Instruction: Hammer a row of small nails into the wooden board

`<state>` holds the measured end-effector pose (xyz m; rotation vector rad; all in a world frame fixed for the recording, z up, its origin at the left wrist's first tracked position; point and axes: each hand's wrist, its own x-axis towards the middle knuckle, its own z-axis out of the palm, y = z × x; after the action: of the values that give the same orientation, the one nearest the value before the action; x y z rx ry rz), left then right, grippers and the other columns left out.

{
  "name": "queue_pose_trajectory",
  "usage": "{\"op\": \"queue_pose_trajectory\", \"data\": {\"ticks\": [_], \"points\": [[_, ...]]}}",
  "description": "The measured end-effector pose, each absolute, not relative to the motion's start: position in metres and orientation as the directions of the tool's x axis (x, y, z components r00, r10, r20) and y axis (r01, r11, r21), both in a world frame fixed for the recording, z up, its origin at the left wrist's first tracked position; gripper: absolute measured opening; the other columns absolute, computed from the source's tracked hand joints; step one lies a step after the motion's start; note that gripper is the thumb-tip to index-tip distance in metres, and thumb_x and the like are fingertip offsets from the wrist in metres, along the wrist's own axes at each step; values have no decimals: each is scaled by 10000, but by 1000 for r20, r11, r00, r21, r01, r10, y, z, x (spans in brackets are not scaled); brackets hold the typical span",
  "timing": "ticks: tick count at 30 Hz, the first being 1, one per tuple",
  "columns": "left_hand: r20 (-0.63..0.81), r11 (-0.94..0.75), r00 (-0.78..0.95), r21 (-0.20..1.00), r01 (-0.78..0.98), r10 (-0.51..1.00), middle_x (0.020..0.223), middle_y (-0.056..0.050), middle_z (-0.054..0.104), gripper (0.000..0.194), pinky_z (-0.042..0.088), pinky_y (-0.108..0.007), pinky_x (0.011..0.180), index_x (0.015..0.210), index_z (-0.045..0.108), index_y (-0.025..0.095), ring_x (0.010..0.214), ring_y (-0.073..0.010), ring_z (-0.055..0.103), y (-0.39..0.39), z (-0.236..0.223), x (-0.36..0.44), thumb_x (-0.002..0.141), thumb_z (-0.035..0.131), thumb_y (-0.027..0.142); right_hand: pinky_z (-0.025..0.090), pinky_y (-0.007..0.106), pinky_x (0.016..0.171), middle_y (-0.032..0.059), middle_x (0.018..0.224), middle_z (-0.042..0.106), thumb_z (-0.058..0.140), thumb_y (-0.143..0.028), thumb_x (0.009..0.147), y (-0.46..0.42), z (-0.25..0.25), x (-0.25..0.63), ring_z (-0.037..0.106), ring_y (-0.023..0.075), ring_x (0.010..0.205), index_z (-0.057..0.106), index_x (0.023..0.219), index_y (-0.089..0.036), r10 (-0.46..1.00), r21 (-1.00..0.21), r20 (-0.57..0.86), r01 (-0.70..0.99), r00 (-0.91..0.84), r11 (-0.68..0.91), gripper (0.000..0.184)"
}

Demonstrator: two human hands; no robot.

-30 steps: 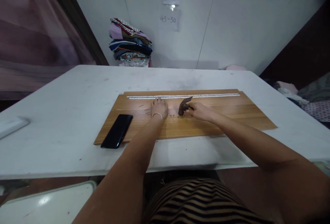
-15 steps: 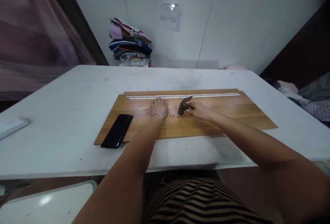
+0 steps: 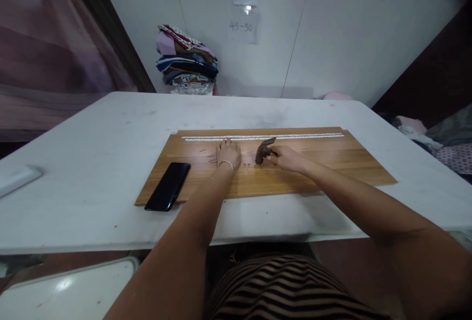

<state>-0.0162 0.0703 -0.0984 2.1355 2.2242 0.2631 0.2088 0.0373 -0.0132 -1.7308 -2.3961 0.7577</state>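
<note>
My right hand (image 3: 285, 158) grips a claw hammer (image 3: 262, 153) close to its head. The hammer's face is down at the wooden board (image 3: 313, 162), its claw pointing up and back. A short row of small nail heads (image 3: 248, 164) shows in the board just left of the hammer. My left hand (image 3: 228, 153), with a bracelet at the wrist, lies flat on the board with fingers stretched out. Several loose nails (image 3: 211, 158) lie beside its left edge. Whether anything is under the left palm is hidden.
A black phone (image 3: 167, 186) rests across the board's left front corner. Two white measuring strips (image 3: 306, 136) run along the board's back. Folded clothes (image 3: 188, 62) are stacked behind the white table (image 3: 92, 162). A white object (image 3: 20, 180) sits at the table's left.
Almost nothing differs. Both hands and the hammer keep their places on the board; the whole view has shifted very slightly.
</note>
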Motion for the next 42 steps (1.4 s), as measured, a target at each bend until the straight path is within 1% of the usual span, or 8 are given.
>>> {"op": "queue_pose_trajectory", "data": {"ticks": [7,10,13,16,20,25,35,42], "points": [[76,32,-45,165,986,996,1612,-170,581,506,395,-482,1195,1388,691,153,1482,-326,497,69,-95,-15,1081,322,316,413,288,737,142,1062,771,584,-277,1023,37,-15,207,652,225,898,734,1078,-133,904,-429,-234,872,-358,234,216],[72,34,-47,173,984,996,1618,-169,576,509,394,-478,1193,1382,693,153,1482,-325,496,68,-93,-15,1083,316,316,411,286,729,133,1033,767,592,-278,1020,35,-14,207,646,219,875,732,1083,-130,909,-440,-231,871,-347,220,213],[72,40,-54,177,983,996,1630,-172,564,513,389,-488,1196,1390,690,149,1482,-330,496,67,-92,-14,1081,314,309,406,286,713,110,965,756,584,-283,1023,35,-13,207,636,208,824,736,1044,-141,908,-449,-239,868,-343,210,209],[70,37,-51,178,983,996,1624,-176,566,518,387,-480,1200,1403,682,141,1478,-327,500,67,-93,-14,1079,316,311,405,288,715,110,973,757,587,-283,1020,37,-14,209,637,211,835,735,1041,-146,911,-445,-226,869,-345,218,203],[67,39,-52,174,984,996,1615,-173,572,507,380,-474,1205,1399,681,160,1488,-326,491,68,-93,-15,1079,317,310,412,285,737,128,1045,767,595,-264,1012,38,-15,209,648,221,899,731,1058,-144,909,-444,-207,862,-362,242,186],[62,35,-46,169,985,997,1613,-157,577,497,383,-469,1202,1387,681,183,1481,-316,496,69,-94,-15,1085,309,312,399,273,699,115,968,756,576,-265,1031,33,-10,206,629,192,806,717,1023,-148,905,-439,-265,878,-332,193,183],[72,27,-40,174,984,997,1610,-167,576,495,387,-481,1187,1380,686,189,1460,-325,511,68,-94,-16,1083,305,299,413,272,725,115,1015,772,596,-244,998,35,-12,207,652,211,876,737,1036,-147,910,-455,-212,860,-356,230,175],[72,34,-47,177,984,996,1600,-159,585,497,392,-478,1178,1380,689,203,1466,-317,503,68,-94,-16,1087,297,284,407,272,700,108,969,763,592,-252,1010,32,-10,207,643,201,820,740,1060,-142,912,-447,-242,872,-331,198,191]]}}
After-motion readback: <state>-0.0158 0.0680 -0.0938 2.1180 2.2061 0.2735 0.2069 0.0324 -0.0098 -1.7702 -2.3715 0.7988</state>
